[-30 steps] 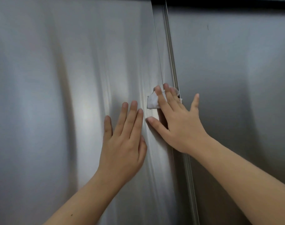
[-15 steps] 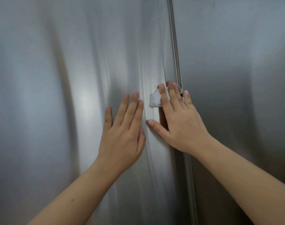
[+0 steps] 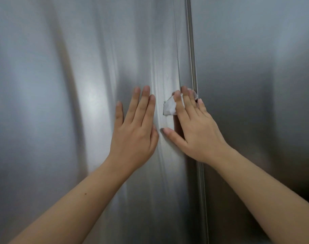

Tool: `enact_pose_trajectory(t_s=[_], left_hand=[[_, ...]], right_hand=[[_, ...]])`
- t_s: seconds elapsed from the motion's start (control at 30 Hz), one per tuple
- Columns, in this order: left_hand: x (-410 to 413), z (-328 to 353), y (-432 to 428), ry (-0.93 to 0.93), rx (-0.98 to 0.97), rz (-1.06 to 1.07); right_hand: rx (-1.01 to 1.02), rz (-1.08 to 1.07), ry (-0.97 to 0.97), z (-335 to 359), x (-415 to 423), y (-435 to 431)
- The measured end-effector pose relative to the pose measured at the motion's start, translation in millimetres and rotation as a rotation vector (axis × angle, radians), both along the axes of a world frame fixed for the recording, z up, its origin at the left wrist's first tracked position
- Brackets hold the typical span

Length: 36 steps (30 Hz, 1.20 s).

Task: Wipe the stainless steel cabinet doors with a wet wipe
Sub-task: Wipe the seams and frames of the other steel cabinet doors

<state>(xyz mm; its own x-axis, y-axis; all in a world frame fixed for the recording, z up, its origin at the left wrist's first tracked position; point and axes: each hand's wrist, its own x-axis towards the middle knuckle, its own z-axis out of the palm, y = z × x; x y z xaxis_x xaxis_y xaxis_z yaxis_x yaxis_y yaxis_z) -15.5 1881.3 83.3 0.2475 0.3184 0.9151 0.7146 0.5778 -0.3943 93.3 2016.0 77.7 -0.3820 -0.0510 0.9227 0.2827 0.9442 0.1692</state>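
Doors (image 3: 62,85) of shiny grey stainless steel fill the view; the left hand (image 3: 134,132) lies flat and open on the left one, holding nothing; the right hand (image 3: 197,132) sits just beside it at three o'clock; its straight fingers (image 3: 181,106) press a small crumpled white wet wipe (image 3: 169,108) on the door, right by the thin upright strip (image 3: 191,59) between the doors. To wipe well, I think: push evenly; slide in long lines toward twelve or six o'clock; follow the strip; do not let the wipe slip out.
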Motion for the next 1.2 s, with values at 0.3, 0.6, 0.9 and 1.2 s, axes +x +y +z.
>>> enact_pose_trajectory(t_s=[0.3, 0.6, 0.9, 1.2], left_hand=[[-1, -11, -4, 0.023, -0.027, 0.016], [4, -43, -6, 0.048, -0.112, 0.029], [3, -61, -4, 0.008, -0.117, 0.039], [4, -87, -6, 0.030, -0.186, 0.054]], right_hand=[[-0.013, 0.045, -0.005, -52, -1, 0], [-0.014, 0.018, 0.013, -52, 2, -4], [-0.053, 0.044, -0.067, -110, 6, -6], [-0.075, 0.051, -0.101, -145, 12, -8]])
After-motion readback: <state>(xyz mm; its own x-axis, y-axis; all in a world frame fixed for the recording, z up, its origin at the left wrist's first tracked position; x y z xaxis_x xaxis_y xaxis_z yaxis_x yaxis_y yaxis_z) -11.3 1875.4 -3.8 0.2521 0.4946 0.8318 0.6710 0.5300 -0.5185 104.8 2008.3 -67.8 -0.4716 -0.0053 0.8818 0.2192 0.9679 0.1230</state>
